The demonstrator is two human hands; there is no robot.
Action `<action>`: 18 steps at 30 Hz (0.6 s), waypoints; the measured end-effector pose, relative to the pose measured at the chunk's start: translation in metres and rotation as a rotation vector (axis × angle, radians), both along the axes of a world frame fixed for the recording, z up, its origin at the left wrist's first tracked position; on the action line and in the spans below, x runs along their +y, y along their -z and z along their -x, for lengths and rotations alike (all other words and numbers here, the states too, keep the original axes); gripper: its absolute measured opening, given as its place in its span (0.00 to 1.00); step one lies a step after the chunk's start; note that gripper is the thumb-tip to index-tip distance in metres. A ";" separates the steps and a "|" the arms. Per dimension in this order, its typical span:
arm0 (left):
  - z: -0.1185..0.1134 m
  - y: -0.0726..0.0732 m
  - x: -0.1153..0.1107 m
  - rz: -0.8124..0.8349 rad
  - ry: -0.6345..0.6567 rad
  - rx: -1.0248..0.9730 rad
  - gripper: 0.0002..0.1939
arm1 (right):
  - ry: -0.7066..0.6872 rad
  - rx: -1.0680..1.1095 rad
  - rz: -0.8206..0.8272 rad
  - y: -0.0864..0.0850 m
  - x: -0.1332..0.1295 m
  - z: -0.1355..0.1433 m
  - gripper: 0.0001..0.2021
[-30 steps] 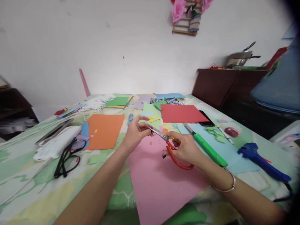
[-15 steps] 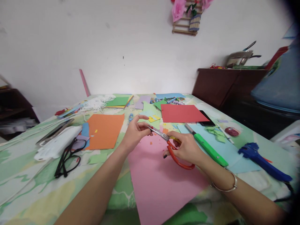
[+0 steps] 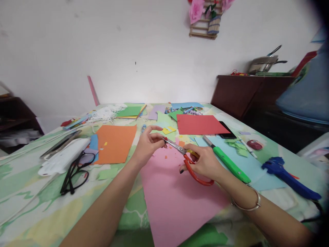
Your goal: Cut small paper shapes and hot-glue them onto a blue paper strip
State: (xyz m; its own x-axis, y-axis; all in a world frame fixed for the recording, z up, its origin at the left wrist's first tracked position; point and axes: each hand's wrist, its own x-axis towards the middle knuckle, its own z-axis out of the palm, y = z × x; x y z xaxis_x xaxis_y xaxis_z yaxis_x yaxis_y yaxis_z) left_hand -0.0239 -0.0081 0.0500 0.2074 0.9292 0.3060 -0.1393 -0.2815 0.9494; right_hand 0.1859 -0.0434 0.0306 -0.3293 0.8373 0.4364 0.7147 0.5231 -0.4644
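Observation:
My right hand [image 3: 205, 163] is closed round the red and yellow handles of a pair of scissors [image 3: 196, 176], whose blades point left. At the blade tips, my left hand [image 3: 150, 144] pinches a tiny red piece [image 3: 166, 139] between thumb and fingers; its outline is mostly hidden. Both hands are above the far part of a pink sheet [image 3: 180, 202], where small red and orange scraps [image 3: 166, 157] lie.
An orange sheet [image 3: 115, 144] and black glasses [image 3: 74, 173] lie left. On the right are a red sheet [image 3: 200, 124] partly over a black phone [image 3: 227, 132], a green cutter [image 3: 230, 164] and a blue glue gun [image 3: 290, 178]. White cord [image 3: 105, 113] is heaped at the back left.
The red piece shows a little more at the blade tips. Otherwise both hands and the scissors have barely moved.

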 end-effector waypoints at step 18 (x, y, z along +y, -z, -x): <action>-0.006 -0.002 -0.002 0.017 -0.012 -0.006 0.18 | 0.001 0.005 0.047 0.004 0.000 0.002 0.18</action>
State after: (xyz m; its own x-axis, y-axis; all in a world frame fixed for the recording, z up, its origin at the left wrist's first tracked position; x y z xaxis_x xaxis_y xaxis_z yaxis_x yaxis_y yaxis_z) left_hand -0.0183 -0.0103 0.0522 0.1947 0.9366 0.2913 -0.1415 -0.2671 0.9532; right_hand 0.1834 -0.0435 0.0263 -0.3265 0.8570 0.3986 0.7126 0.5003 -0.4919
